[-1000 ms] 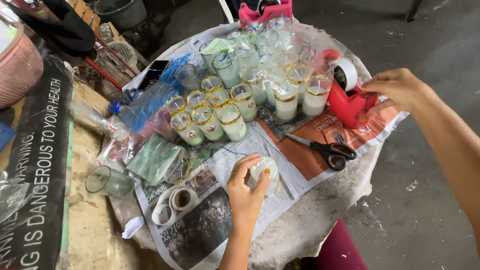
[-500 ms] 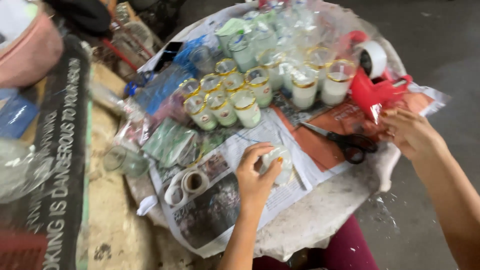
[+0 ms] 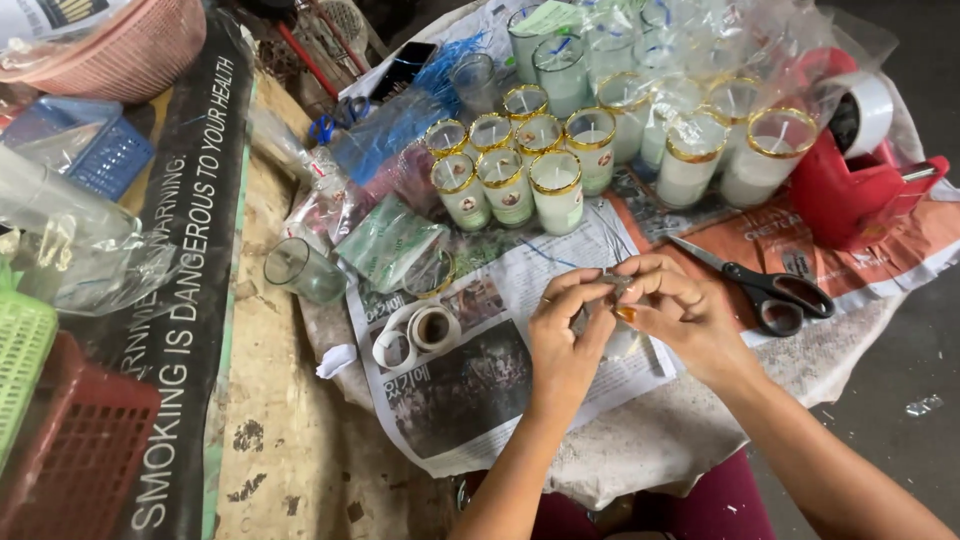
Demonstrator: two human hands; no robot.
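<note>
1. Right, both hands meet over the newspaper [image 3: 470, 390]: the left hand [image 3: 566, 340] and right hand [image 3: 680, 315] curl in on a small glass candle [image 3: 612, 330], fingers closed round it, only slivers of it showing between them.
2. Exactly what the fingertips pinch on top of it I cannot tell; it is mostly hidden.
3. Risk one, as I judge it: the candle is glass and sits low between the palms, so a loose grip could let it tip onto the paper.
4. Risk two: the scissors [image 3: 770, 290] lie just beside the right hand, blades pointing toward the candle; a wrist swinging outward could catch them.
5. Risk three: the packed row of filled candles [image 3: 510, 180] stands near, beyond the fingertips; a forward reach could knock one over.
6. Tape rolls [image 3: 415, 335] rest near the left hand, on its outer side, untouched.
</note>
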